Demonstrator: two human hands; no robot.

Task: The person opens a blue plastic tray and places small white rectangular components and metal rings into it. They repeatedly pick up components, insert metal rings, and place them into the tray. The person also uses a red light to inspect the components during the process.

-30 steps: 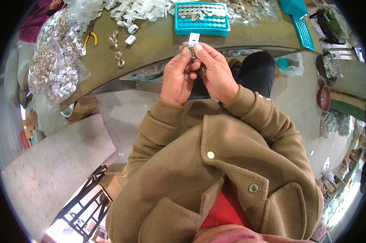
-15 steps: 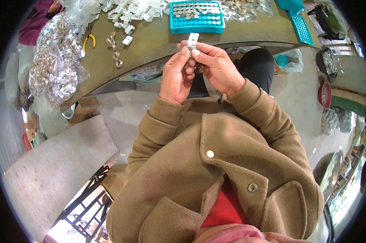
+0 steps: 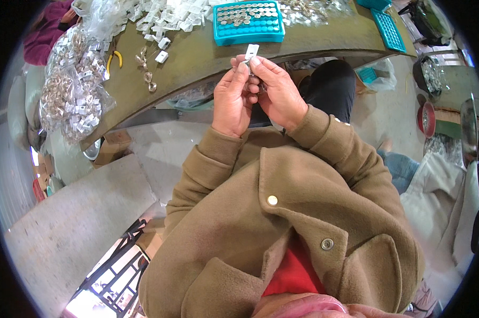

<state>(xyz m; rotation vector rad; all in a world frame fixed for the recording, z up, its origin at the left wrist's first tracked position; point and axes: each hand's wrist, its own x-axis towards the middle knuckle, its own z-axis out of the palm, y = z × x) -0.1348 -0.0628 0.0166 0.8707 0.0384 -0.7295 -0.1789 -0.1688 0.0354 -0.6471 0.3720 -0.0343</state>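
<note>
Centrally, at an olive worktable (image 3: pixel 181 53), nearer than a teal tray (image 3: pixel 248 38), the left hand (image 3: pixel 233 105) and right hand (image 3: pixel 281 95) are pinching a white slotted tag (image 3: pixel 253 49) low down; it's probably light, stiff, creasable, best gripped along its edges.

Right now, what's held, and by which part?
A white tag, held at its near end between the left hand and right hand; anything else they grip is hidden.

A small white card (image 3: pixel 251 51), slightly tilted, protrudes from left hand (image 3: pixel 232 100) and right hand (image 3: pixel 280 91)
</note>
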